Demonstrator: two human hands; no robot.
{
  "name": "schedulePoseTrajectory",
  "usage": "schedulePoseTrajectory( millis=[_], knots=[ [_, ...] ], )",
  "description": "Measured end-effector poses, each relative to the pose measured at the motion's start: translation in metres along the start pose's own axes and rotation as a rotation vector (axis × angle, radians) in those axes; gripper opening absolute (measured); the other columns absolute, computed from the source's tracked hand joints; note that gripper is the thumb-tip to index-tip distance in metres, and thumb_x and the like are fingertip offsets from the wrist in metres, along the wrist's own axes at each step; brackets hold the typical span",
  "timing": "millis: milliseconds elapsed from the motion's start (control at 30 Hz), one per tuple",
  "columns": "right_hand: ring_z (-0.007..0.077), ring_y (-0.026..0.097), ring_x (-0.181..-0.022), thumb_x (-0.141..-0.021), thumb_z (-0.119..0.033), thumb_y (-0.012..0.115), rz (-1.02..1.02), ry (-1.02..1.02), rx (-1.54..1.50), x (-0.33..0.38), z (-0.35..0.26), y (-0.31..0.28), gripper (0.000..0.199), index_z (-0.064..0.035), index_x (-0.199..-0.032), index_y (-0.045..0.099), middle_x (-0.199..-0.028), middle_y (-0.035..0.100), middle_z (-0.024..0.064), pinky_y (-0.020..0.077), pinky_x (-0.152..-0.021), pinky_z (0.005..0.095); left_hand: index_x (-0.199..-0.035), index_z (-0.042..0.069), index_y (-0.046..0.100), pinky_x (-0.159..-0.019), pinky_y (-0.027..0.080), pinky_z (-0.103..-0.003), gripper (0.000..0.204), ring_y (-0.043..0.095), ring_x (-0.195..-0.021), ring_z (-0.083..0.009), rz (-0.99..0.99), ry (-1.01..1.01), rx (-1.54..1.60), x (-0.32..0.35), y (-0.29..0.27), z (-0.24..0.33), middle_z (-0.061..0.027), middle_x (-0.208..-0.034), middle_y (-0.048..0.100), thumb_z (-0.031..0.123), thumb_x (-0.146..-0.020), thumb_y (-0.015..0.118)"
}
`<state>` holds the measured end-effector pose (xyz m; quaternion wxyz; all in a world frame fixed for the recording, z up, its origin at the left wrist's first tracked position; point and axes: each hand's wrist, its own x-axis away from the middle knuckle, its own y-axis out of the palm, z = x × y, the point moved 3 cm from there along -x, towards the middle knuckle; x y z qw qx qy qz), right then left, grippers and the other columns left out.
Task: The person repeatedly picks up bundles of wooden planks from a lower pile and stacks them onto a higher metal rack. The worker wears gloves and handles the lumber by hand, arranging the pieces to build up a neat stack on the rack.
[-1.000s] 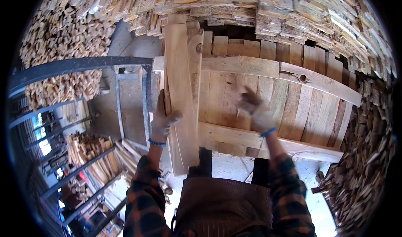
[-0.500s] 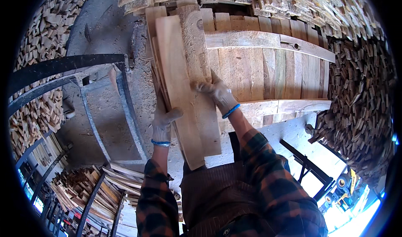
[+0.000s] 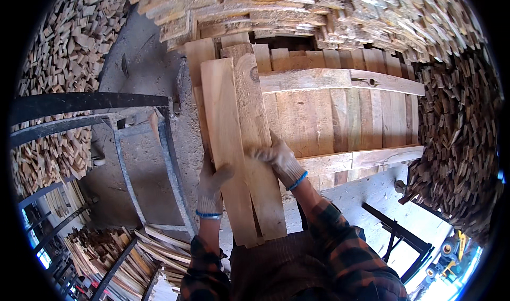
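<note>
My left hand (image 3: 211,189), in a pale knit glove with a blue cuff, grips the left edge of a smooth light board (image 3: 226,136), thumb on top and fingers hidden at its side. A rougher, sawdust-flecked board (image 3: 254,109) with a dark knot lies alongside on the right. My right hand (image 3: 282,162), gloved alike, is closed round this board's right edge. The near ends of both boards reach my apron. Underneath and to the right is a layer of boards laid side by side (image 3: 313,117), with a strip (image 3: 308,80) lying across them.
Stacked lumber (image 3: 297,9) rises at the far side, and another stack (image 3: 459,141) stands at the right. A metal frame (image 3: 175,168) is left of my hands. Wood pieces (image 3: 69,51) are piled far left. A black metal stand (image 3: 398,237) sits lower right.
My view has shifted, so the scene sits lower. The two boards have slid slightly toward me, with both hands still on them, and their near ends are closer to level.
</note>
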<state>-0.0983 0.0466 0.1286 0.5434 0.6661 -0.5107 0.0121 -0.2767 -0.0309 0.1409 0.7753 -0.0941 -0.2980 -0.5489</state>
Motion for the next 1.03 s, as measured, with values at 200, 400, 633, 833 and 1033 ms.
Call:
schedulePoseTrajectory(
  millis=[200, 400, 633, 833, 1033],
  knots=[
    [0.0247, 0.059, -0.108, -0.070, -0.017, 0.082, -0.130, -0.460, 0.783, 0.094, -0.132, 0.094, 0.098, 0.0023, -0.145, 0.023, -0.129, 0.054, 0.0210, 0.0482, -0.091, 0.0325, -0.137, -0.002, 0.040, -0.087, 0.050, -0.032, 0.075, 0.058, -0.108, -0.0259, -0.070, 0.195, 0.349, 0.065, 0.076, 0.116, -0.0134, -0.125, 0.055, 0.007, -0.068, 0.066],
    [0.0234, 0.047, -0.124, -0.069, -0.030, 0.084, -0.131, -0.973, 1.126, 0.132, -0.206, 0.134, 0.097, 0.0038, -0.142, 0.030, -0.138, 0.046, 0.0186, 0.0382, -0.104, 0.0360, -0.122, 0.001, 0.050, -0.078, 0.054, -0.032, 0.067, 0.064, -0.090, -0.0218, 0.193, 0.602, -0.433, 0.039, 0.104, 0.149, -0.0099, -0.107, 0.065, 0.011, -0.062, 0.079],
    [0.0299, 0.048, -0.122, -0.072, -0.027, 0.082, 0.008, -0.665, 1.293, 0.089, -0.148, -0.003, 0.095, 0.0022, -0.143, 0.027, -0.139, 0.042, 0.0203, 0.0388, -0.104, 0.0389, -0.113, 0.006, 0.061, -0.082, 0.054, -0.033, 0.065, 0.065, -0.094, -0.0187, -0.154, 0.606, -0.397, -0.004, 0.128, 0.075, -0.0063, -0.105, 0.068, 0.039, -0.063, 0.087],
    [0.0271, 0.059, -0.108, -0.082, -0.023, 0.073, 0.049, -0.462, 1.419, 0.071, -0.147, -0.030, 0.085, 0.0050, -0.144, 0.021, -0.131, 0.050, 0.0212, 0.0509, -0.089, 0.0330, -0.112, 0.007, 0.062, -0.080, 0.054, -0.034, 0.061, 0.066, -0.092, -0.0204, -0.226, 0.524, -0.478, -0.021, 0.128, 0.046, -0.0074, -0.105, 0.069, 0.036, -0.065, 0.086],
    [0.0279, 0.059, -0.109, -0.082, -0.036, 0.071, -0.050, -0.741, 1.180, 0.048, -0.147, -0.026, 0.089, -0.0069, -0.148, 0.018, -0.143, 0.038, 0.0211, 0.0536, -0.083, 0.0257, -0.128, 0.004, 0.046, -0.081, 0.055, -0.036, 0.079, 0.063, -0.095, -0.0214, -0.318, 0.450, -0.378, -0.045, 0.129, 0.038, -0.0094, -0.109, 0.064, 0.025, -0.064, 0.088]
  ],
)
